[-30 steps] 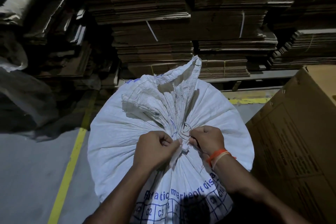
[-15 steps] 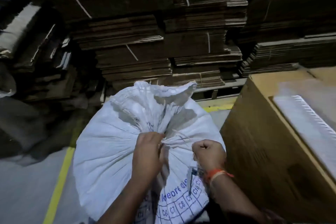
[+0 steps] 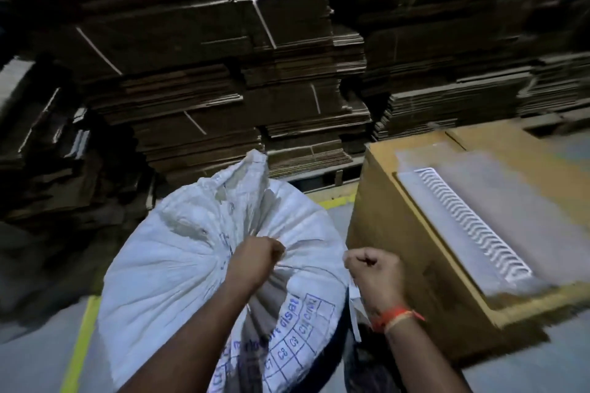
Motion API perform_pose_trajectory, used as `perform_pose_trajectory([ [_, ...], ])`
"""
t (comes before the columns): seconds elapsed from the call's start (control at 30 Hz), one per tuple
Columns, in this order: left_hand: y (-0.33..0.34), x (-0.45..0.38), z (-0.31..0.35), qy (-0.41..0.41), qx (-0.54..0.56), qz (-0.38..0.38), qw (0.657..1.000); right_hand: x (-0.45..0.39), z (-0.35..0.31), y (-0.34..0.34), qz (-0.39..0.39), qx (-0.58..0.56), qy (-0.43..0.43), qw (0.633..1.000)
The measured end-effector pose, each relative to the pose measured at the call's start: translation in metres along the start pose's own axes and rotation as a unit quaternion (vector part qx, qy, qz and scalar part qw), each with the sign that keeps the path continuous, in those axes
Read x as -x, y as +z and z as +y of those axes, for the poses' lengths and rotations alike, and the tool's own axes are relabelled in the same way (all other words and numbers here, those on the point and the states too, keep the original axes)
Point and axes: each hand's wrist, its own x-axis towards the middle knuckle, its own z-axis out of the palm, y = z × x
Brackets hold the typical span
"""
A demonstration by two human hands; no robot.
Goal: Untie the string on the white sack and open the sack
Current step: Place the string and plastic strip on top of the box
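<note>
Stacks of flattened cardboard [image 3: 223, 80] fill the background behind the sack [image 3: 166, 265], some bundles bound with pale straps. The white woven sack stands on the grey floor [image 3: 28, 360], its gathered neck pointing up and away from the camera. Blue printing runs down its near side: a grid of boxes reading C7, C8, C9, with partly legible words above it. Just right of the sack sits one large brown cardboard box [image 3: 399, 233] with a pale ribbed sheet [image 3: 472, 226] lying on top. A yellow line [image 3: 79, 344] crosses the floor left of the sack. The left hand [image 3: 255, 262] has a closed grip on the bunched neck. The right hand [image 3: 373, 274], off the sack's right edge, is fisted around the string [image 3: 353, 313], which hangs below it. An orange band [image 3: 394, 317] circles that wrist.
</note>
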Motion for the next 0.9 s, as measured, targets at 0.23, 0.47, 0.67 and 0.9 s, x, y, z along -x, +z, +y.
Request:
perform_pose_trajectory([
  [0.23,-0.046,0.029,0.045,-0.096,0.532,-0.131,0.831,0.014,-0.027,-0.031,-0.028,0.068,-0.068,0.995],
  [0.47,-0.072,0.034,0.111,-0.095,0.65,-0.102,0.747,0.026,-0.071,-0.065,-0.036,0.173,-0.074,0.982],
  [0.67,-0.079,0.034,0.163,-0.069,0.603,-0.056,0.792,0.032,-0.109,-0.113,0.033,0.227,-0.1,0.968],
  [0.9,-0.103,0.017,0.241,-0.05,0.643,-0.09,0.759,0.001,-0.14,-0.173,0.086,0.254,-0.104,0.958],
])
